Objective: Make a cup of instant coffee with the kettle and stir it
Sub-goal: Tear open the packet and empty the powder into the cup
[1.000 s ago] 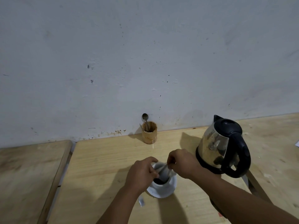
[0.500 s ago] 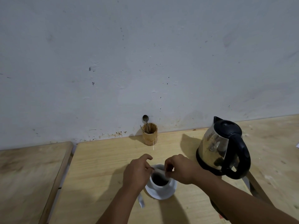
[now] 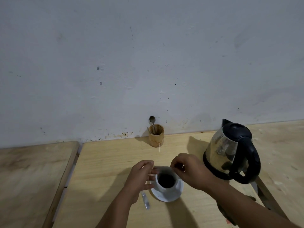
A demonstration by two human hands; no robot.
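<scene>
A white cup [image 3: 165, 188] with dark contents stands on a white saucer [image 3: 167, 197] on the wooden table [image 3: 105, 162]. Just above the cup's rim hangs a pale sachet [image 3: 163, 169], blurred by motion. My left hand [image 3: 139, 176] touches its left end with loosely spread fingers. My right hand [image 3: 192, 171] pinches its right end. A steel kettle [image 3: 225, 150] with a black lid and handle stands to the right, close to my right wrist.
A bamboo holder [image 3: 156, 136] with a spoon [image 3: 152, 120] stands against the wall behind the cup. A small silvery torn strip [image 3: 146, 201] lies left of the saucer. A second wooden table [image 3: 32, 178] sits to the left across a narrow gap.
The sachet, earlier tilted down into the cup, now lies level above the rim. Both hands have spread slightly apart, uncovering the cup's dark contents.
</scene>
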